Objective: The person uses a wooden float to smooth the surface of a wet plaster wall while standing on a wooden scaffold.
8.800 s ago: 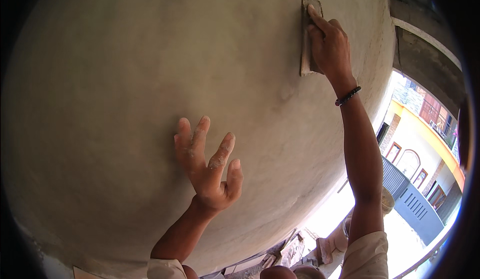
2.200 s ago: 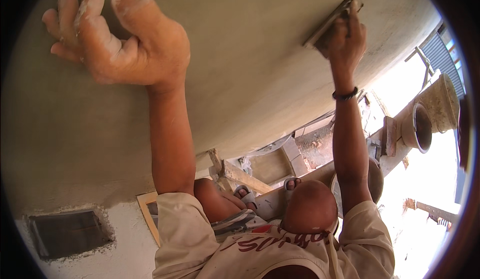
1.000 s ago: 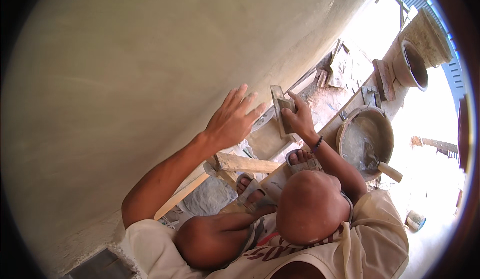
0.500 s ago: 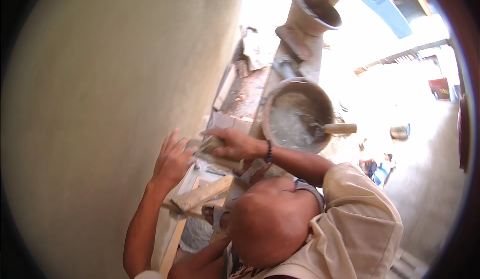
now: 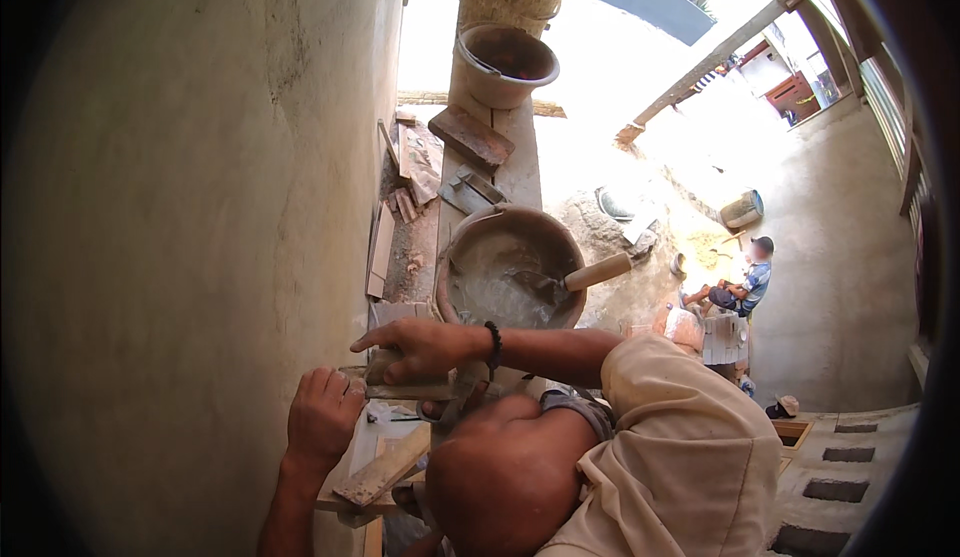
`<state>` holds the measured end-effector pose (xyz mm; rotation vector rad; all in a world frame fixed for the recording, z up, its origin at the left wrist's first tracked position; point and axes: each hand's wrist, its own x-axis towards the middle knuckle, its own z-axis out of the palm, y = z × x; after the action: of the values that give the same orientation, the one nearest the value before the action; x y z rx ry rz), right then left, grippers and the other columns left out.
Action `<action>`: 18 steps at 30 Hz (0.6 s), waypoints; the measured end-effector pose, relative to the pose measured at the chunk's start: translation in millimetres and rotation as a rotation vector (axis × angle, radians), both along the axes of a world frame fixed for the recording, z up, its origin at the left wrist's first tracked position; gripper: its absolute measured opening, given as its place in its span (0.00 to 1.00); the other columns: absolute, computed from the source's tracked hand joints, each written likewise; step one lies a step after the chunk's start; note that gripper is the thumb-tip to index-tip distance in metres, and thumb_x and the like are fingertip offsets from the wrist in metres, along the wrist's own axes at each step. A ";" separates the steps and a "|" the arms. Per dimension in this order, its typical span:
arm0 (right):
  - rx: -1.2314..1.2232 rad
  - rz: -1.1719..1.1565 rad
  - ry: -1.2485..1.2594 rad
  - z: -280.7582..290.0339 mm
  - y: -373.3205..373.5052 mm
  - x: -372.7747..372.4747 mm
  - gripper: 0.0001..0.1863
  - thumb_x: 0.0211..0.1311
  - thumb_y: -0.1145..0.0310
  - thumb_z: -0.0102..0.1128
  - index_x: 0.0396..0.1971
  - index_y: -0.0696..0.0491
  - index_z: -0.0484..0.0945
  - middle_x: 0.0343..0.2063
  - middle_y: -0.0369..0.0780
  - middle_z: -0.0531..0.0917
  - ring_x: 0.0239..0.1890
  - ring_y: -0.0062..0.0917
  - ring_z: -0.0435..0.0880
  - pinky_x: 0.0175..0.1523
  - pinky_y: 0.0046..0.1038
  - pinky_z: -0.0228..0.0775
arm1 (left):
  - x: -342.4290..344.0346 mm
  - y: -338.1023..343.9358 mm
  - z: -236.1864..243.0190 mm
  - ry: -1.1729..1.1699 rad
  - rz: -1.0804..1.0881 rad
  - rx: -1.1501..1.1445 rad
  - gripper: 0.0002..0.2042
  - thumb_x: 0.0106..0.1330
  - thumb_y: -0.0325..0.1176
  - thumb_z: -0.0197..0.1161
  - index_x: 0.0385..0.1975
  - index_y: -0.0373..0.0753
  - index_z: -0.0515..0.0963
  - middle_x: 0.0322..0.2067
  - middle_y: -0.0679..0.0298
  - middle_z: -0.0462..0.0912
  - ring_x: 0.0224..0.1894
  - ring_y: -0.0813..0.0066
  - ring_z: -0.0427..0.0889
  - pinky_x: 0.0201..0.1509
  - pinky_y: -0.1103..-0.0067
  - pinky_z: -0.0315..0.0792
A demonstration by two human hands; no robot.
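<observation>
My right hand (image 5: 425, 349), with a dark bead bracelet at its wrist, is closed over a plastering float (image 5: 412, 391), the index finger stretched toward the wall. Beside the float's wall-side end is my left hand (image 5: 325, 412), its fingers curled in; what lies between them is hidden. Just beyond my right forearm stands a round bucket (image 5: 443, 287) of wet grey mix. A trowel with a pale wooden handle (image 5: 598, 272) rests in it, its blade partly sunk in the mix.
A plastered wall (image 5: 200, 237) rises at my left. Along the plank (image 5: 522, 162) lie a flat metal tool (image 5: 470, 189) and a brick-like block (image 5: 473, 139), with another bucket (image 5: 540, 75) farther off. A wood piece (image 5: 383, 465) lies below my hands. Another person (image 5: 750, 282) sits at right.
The view has swung, so the buckets and plank appear farther left. My left hand's fingers, spread before, are now curled beside the float. My right hand still holds the float.
</observation>
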<state>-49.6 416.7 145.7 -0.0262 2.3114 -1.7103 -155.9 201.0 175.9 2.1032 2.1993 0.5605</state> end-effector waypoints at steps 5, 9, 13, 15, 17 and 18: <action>-0.010 0.016 0.026 -6.7 -0.9 6.6 0.29 0.53 0.64 0.63 0.56 0.61 0.74 0.43 0.55 0.82 0.46 0.43 0.82 0.53 0.36 0.73 | 5.4 -0.6 -1.8 -0.042 -0.050 -0.072 0.05 0.53 0.27 0.62 0.28 0.35 0.77 0.27 0.59 0.74 0.37 0.60 0.76 0.41 0.66 0.71; -0.016 0.038 0.004 6.6 -1.6 3.1 0.28 0.54 0.64 0.61 0.55 0.62 0.74 0.42 0.55 0.83 0.44 0.44 0.83 0.52 0.36 0.74 | 6.5 -3.5 -2.7 -0.058 -0.072 -0.067 0.05 0.53 0.27 0.62 0.27 0.34 0.76 0.25 0.58 0.73 0.34 0.59 0.75 0.39 0.66 0.71; 0.000 0.046 0.047 9.2 -1.6 1.7 0.28 0.54 0.65 0.61 0.56 0.61 0.73 0.32 0.53 0.83 0.36 0.44 0.83 0.44 0.37 0.75 | 8.0 -3.1 4.8 -0.066 -0.061 -0.090 0.05 0.52 0.26 0.61 0.26 0.33 0.75 0.25 0.58 0.72 0.34 0.58 0.75 0.39 0.65 0.71; -0.015 0.041 0.081 9.8 -0.8 2.1 0.28 0.54 0.65 0.60 0.56 0.61 0.73 0.33 0.54 0.83 0.37 0.44 0.84 0.45 0.38 0.75 | 8.9 -2.1 7.5 -0.074 -0.068 -0.084 0.05 0.51 0.26 0.61 0.26 0.33 0.75 0.25 0.57 0.72 0.34 0.57 0.75 0.39 0.65 0.71; -0.002 0.038 0.088 12.0 1.1 5.0 0.28 0.54 0.66 0.59 0.56 0.62 0.73 0.34 0.55 0.83 0.38 0.45 0.84 0.46 0.39 0.75 | 10.5 1.1 12.1 -0.068 -0.082 -0.078 0.05 0.51 0.25 0.61 0.26 0.32 0.75 0.25 0.57 0.72 0.34 0.57 0.75 0.39 0.65 0.71; 0.014 0.041 0.085 15.0 2.1 4.1 0.28 0.54 0.66 0.58 0.55 0.62 0.73 0.34 0.55 0.83 0.39 0.45 0.84 0.46 0.39 0.75 | 10.3 2.9 13.3 -0.059 -0.087 -0.076 0.05 0.51 0.25 0.61 0.26 0.32 0.75 0.25 0.56 0.72 0.34 0.57 0.75 0.39 0.65 0.71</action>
<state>-45.5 418.9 160.7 -0.1462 2.3659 -1.7043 -145.6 203.9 189.2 2.1039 2.0529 0.5173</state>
